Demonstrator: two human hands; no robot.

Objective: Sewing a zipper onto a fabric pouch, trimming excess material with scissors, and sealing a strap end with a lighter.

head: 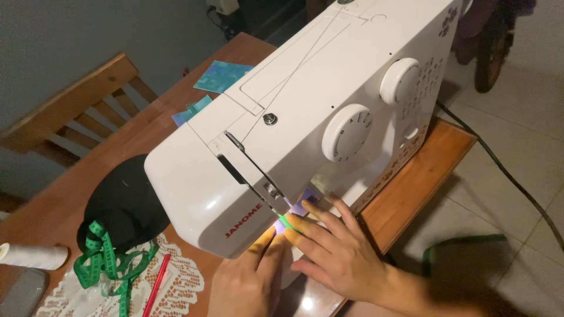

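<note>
A white sewing machine [317, 111] stands on a wooden table [423, 176]. Under its lit needle area lies a small purple fabric piece [304, 202]. My right hand [338, 252] rests flat with spread fingers on the fabric and the machine bed. My left hand [249, 282] lies beside it, its fingers pointing in under the machine head next to the needle. A thin green strip [289, 223] shows between the fingertips. The needle itself is hidden by the machine head.
A green measuring tape [103, 258] and a red pencil [156, 285] lie on a lace doily [182, 287]. Beside them are a black round object [126, 199], a white thread spool [35, 256], teal fabric pieces [220, 75], a wooden chair [76, 105] and a cable [505, 170] on the tiled floor.
</note>
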